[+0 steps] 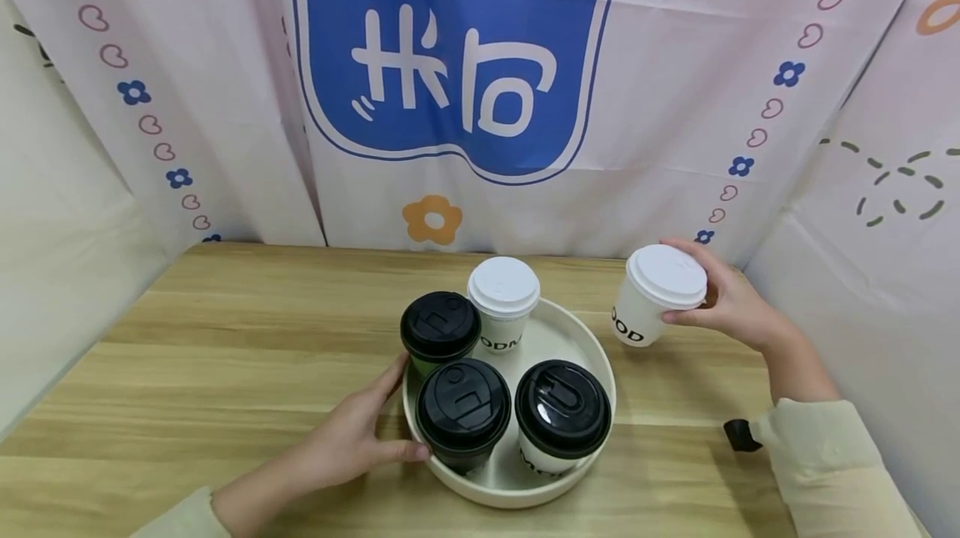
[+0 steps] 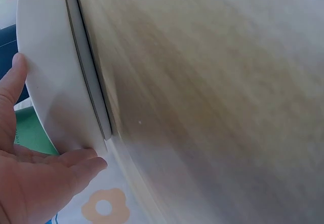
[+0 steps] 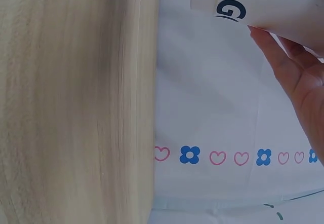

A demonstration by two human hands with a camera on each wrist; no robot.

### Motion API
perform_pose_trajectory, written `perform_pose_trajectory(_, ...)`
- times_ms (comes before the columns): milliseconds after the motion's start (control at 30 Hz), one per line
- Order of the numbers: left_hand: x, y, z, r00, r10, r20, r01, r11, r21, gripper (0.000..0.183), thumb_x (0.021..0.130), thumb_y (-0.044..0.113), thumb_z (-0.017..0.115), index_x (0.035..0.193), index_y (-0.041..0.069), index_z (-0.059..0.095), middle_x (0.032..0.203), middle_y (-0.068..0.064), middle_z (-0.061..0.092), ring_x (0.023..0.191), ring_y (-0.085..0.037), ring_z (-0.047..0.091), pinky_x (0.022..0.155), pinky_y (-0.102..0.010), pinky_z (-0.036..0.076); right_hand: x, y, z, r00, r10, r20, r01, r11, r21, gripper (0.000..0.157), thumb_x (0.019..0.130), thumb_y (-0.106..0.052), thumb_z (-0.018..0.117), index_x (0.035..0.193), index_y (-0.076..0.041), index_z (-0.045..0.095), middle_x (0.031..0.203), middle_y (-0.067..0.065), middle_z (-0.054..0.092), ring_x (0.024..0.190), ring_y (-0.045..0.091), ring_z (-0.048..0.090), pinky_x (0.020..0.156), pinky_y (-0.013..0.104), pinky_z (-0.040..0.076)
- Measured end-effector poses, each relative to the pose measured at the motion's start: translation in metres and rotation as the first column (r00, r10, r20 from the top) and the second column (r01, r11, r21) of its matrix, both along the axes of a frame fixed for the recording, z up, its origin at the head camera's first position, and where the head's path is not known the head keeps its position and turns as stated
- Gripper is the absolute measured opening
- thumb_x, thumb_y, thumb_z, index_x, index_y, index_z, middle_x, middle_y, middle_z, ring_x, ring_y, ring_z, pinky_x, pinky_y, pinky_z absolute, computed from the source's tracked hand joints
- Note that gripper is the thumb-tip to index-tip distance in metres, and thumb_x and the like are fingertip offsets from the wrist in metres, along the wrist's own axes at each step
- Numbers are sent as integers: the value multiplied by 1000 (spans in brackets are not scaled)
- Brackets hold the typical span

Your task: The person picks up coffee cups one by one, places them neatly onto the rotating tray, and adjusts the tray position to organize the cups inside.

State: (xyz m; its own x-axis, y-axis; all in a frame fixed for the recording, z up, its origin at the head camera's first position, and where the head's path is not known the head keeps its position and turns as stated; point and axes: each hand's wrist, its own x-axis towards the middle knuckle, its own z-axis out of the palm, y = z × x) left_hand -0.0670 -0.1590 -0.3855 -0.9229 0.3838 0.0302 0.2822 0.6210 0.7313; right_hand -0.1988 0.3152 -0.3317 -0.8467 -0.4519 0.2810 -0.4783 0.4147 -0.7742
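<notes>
At the right in the head view, my right hand (image 1: pixel 723 300) grips a white paper cup (image 1: pixel 637 317) with a white lid, fingers behind and thumb in front. The right wrist view has that cup (image 3: pixel 283 6), a large letter on its side, held off the table. My left hand (image 1: pixel 352 438) spreads its thumb and fingers against the outer wall of a round cream tray (image 1: pixel 510 498). In the left wrist view, my left fingertips (image 2: pixel 93 158) touch the tray wall (image 2: pixel 55 72). Standing in the tray are a white-lidded cup (image 1: pixel 504 296) and three black-lidded cups (image 1: pixel 562 413).
The wood-grain table (image 1: pixel 225 354) extends on both sides of the tray. A printed white cloth (image 1: pixel 660 104) hangs along its back edge, with pale side cloths (image 1: pixel 67 213) left and right. A small black piece (image 1: pixel 741 435) shows beside the right sleeve.
</notes>
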Motion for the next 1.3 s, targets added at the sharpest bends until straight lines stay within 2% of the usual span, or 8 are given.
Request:
perform_pose_trajectory(233, -1, -1, -1, 1000, -11, -4, 11, 1000, 2, 122, 73, 57, 80, 156, -6, 16, 160, -26, 22, 145, -44, 30, 116, -58, 29, 4, 5, -1, 999, 24, 23, -22, 998, -56, 94, 77, 14, 75, 155, -10, 29, 136, -14, 50, 115, 0, 53, 85, 16, 55)
perform_pose_trajectory(500, -2, -2, -1, 1000, -16, 6, 16, 1000, -2, 122, 73, 57, 80, 156, -5, 16, 160, -25, 22, 146, -43, 30, 116, -58, 29, 9, 11, -4, 997, 65, 35, -62, 996, -66, 91, 75, 17, 74, 152, -4, 30, 138, -11, 48, 117, 1, 52, 87, 15, 54)
perform_pose_trajectory(833, -11, -7, -2, 997, -79, -12, 79, 997, 25, 120, 75, 56, 80, 157, -3, 16, 160, -23, 26, 144, -40, 36, 116, -59, 28, 17, 13, -6, 997, 77, 11, -76, 994, -74, 95, 71, 20, 75, 152, -5, 32, 145, -5, 38, 122, 0, 48, 89, 13, 53)
perform_pose_trajectory(900, -14, -9, -3, 995, -101, -2, 101, 994, 42, 119, 76, 54, 81, 158, -1, 15, 161, -22, 24, 144, -39, 36, 116, -56, 28, 19, 14, -6, 997, 70, 18, -68, 995, -70, 95, 72, 19, 76, 153, -5, 31, 147, -5, 36, 126, -2, 44, 90, 12, 52)
perform_pose_trajectory(1033, -23, -14, -3, 988, -155, 13, 154, 986, 69, 117, 78, 50, 81, 158, -1, 12, 162, -23, 21, 144, -41, 37, 120, -40, 30, 22, 14, -7, 996, 80, 32, -77, 994, -81, 95, 72, 19, 75, 153, -2, 29, 151, 1, 33, 133, -4, 37, 92, 10, 50)
perform_pose_trajectory(1100, -27, -16, -3, 984, -180, 19, 178, 982, 68, 116, 79, 49, 80, 158, -2, 12, 162, -24, 19, 143, -42, 37, 119, -37, 31, 22, 14, -8, 995, 91, 34, -88, 992, -89, 95, 72, 20, 74, 152, -1, 29, 153, 4, 31, 135, -6, 34, 94, 10, 49)
perform_pose_trajectory(1167, -31, -18, -3, 978, -208, 26, 206, 976, 73, 116, 79, 47, 81, 157, -3, 10, 162, -26, 17, 142, -44, 37, 119, -41, 32, 23, 14, -8, 994, 101, 35, -98, 990, -98, 94, 72, 21, 74, 152, -1, 28, 154, 6, 31, 135, -6, 34, 94, 10, 49)
perform_pose_trajectory(1300, -41, -22, -3, 963, -258, 76, 249, 963, 106, 116, 80, 39, 82, 158, -3, 6, 164, -26, 10, 144, -48, 32, 116, -54, 28, 24, 14, -8, 993, 116, 33, -112, 987, -113, 95, 72, 22, 73, 153, 0, 28, 155, -1, 30, 137, -7, 32, 95, 9, 48)
